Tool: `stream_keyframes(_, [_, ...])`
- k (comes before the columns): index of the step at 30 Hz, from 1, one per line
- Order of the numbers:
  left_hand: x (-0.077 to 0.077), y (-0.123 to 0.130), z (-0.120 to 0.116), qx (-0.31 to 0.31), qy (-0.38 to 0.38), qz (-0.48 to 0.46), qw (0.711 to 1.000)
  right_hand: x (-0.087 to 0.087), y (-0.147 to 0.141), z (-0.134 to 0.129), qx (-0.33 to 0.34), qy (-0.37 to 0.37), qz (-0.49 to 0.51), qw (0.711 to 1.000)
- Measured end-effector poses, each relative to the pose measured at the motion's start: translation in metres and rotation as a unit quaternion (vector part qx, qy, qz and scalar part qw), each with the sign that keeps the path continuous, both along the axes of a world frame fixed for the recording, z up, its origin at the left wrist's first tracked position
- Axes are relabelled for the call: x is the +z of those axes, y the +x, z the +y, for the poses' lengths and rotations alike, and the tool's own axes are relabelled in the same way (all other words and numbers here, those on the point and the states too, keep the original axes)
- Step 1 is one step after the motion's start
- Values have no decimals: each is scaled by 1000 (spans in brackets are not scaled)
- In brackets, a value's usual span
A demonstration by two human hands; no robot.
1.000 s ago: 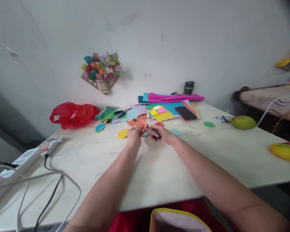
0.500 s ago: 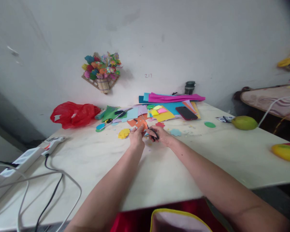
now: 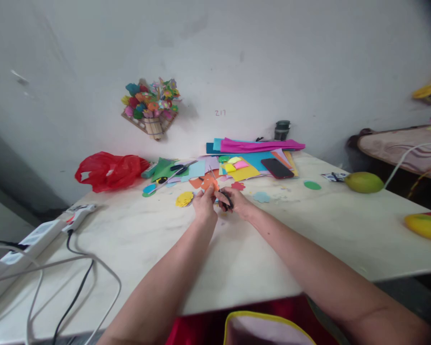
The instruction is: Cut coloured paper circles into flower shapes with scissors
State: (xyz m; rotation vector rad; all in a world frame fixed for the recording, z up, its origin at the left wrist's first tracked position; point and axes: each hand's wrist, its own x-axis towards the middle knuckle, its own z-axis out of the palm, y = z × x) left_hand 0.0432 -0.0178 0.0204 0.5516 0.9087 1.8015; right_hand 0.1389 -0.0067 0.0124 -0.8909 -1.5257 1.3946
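My left hand [image 3: 204, 203] pinches an orange paper piece [image 3: 211, 182] over the middle of the table. Close beside it on the right, my right hand [image 3: 234, 202] is wrapped round the black handles of a pair of scissors [image 3: 227, 199], whose blades point up and away at the orange piece. Yellow scalloped cutouts [image 3: 184, 199] lie left of my left hand. A red flower cutout [image 3: 238, 185] and a light blue one [image 3: 261, 197] rest beyond and to the right of my right hand.
Coloured sheets [image 3: 253, 158] and a phone [image 3: 277, 168] lie at the back. A red plastic bag [image 3: 111, 171] and a second pair of scissors [image 3: 179, 168] are back left. A power strip [image 3: 36, 239] with cables stands left; a green mango [image 3: 364, 182] and yellow fruit [image 3: 425, 226] lie right.
My right hand and the scissors have shifted slightly left, closer to my left hand. The orange piece has turned a little, and my left hand has moved slightly right.
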Motion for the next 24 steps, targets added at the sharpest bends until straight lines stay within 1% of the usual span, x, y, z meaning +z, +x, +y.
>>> stream_keyframes(5, [2,1,-1,1,-25,3,1000,-1,-5,-2,-20,-2,7,1000])
stream_keyframes(9, [2,2,-1,3,-25,7,1000,-3,-9,-3,-36,-9,9,999])
stream_keyframes(14, [-1,-1,3,-7,-32,9,999,-4,-14,-1,-84,-26,-5,996])
stream_keyframes(16, [-3,-6,7,1,-37,14,999,-3,-13,1,-111,-28,5,993])
stream_keyframes(17, [-4,-9,9,-4,-29,20,999,-3,-11,2,-127,-27,11,991])
stream_keyframes(20, [-5,-19,14,-62,-21,39,997,0,-2,7,-173,-16,24,984])
stream_keyframes(22, [-5,-25,16,-80,-9,50,995,3,6,11,-179,-19,37,983])
stream_keyframes(24, [-6,-29,17,-113,7,75,991,6,14,14,-187,-24,53,981])
